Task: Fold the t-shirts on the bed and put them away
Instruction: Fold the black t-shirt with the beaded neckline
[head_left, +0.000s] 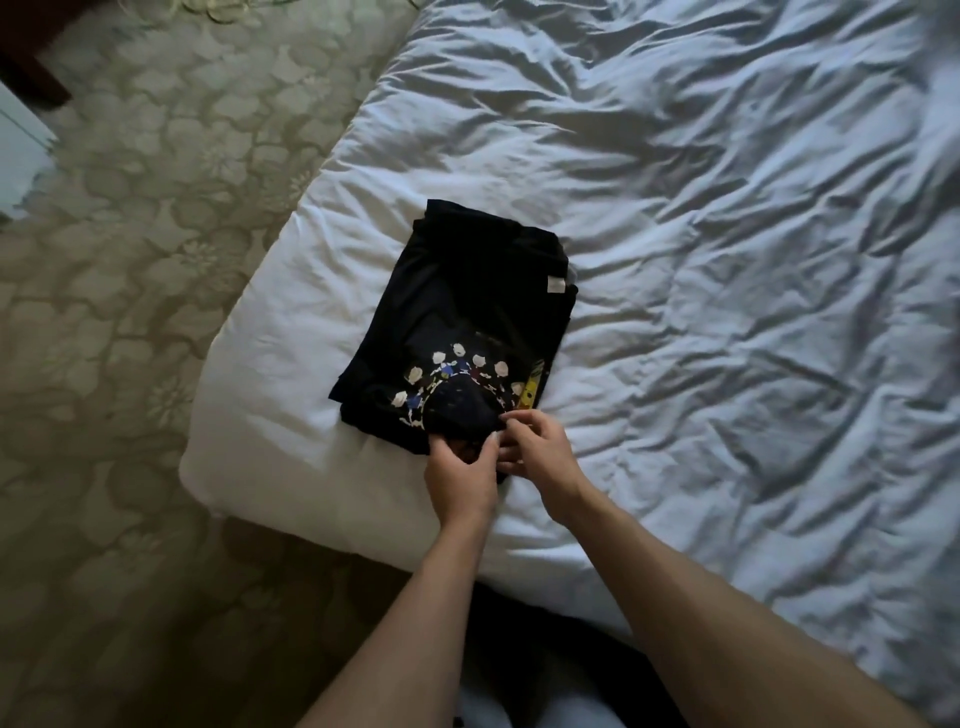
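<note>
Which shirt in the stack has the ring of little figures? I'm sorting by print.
The top shirt, which both hands grip at its near edge; the one beneath shows only a yellow print.

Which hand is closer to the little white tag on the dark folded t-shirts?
Right. The right hand pinches the near edge of the dark folded t-shirts, below the small white tag. The left hand grips that edge further left, slightly farther away.

One head-worn camera looks steeply down, close over the bed (727, 260) corner and patterned carpet (130, 312).
</note>
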